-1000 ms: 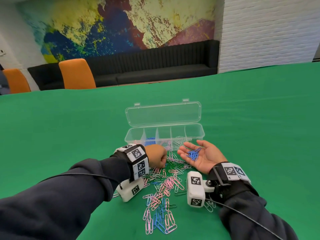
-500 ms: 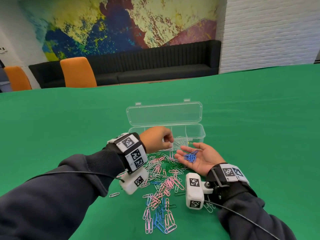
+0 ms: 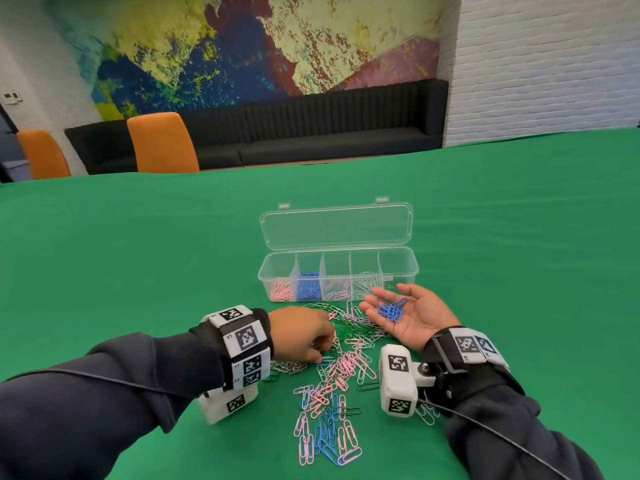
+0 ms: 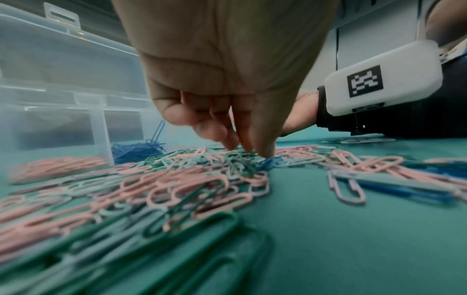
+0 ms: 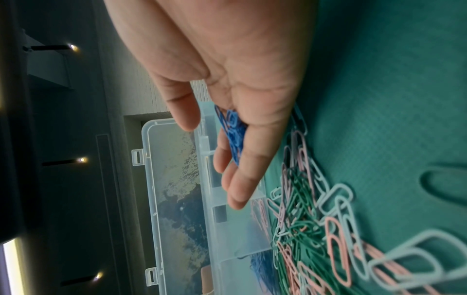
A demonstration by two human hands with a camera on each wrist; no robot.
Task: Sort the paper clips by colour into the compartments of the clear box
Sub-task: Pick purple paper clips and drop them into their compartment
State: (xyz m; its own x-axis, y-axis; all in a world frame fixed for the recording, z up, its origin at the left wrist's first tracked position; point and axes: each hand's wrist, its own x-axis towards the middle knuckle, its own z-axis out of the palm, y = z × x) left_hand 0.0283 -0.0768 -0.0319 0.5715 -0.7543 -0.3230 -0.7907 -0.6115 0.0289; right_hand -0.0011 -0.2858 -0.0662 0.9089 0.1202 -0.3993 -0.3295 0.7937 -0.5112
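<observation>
A clear box (image 3: 412, 269) stands open with its lid (image 3: 336, 227) tipped back. It holds pink clips at the far left, blue clips (image 3: 309, 287) beside them, then pink and pale clips further right. A loose pile of paper clips (image 3: 348, 356) in pink, green, blue and white lies in front of it. My left hand (image 3: 308, 337) is down on the pile. Its bunched fingertips (image 4: 264, 148) pinch at a blue clip (image 4: 270, 162). My right hand (image 3: 417, 318) lies palm up beside the box, fingers straight, carrying several blue clips (image 3: 391, 310).
A second scatter of pink and blue clips (image 3: 325, 436) lies nearer to me on the green cloth (image 3: 138, 271). A white clip (image 3: 427, 414) lies under my right wrist. Orange chairs (image 3: 161, 142) and a black bench stand beyond the table's far edge.
My left hand rose from the pile toward the box and my right palm, then came back down onto the pile, closer to me. My right hand stayed palm up.
</observation>
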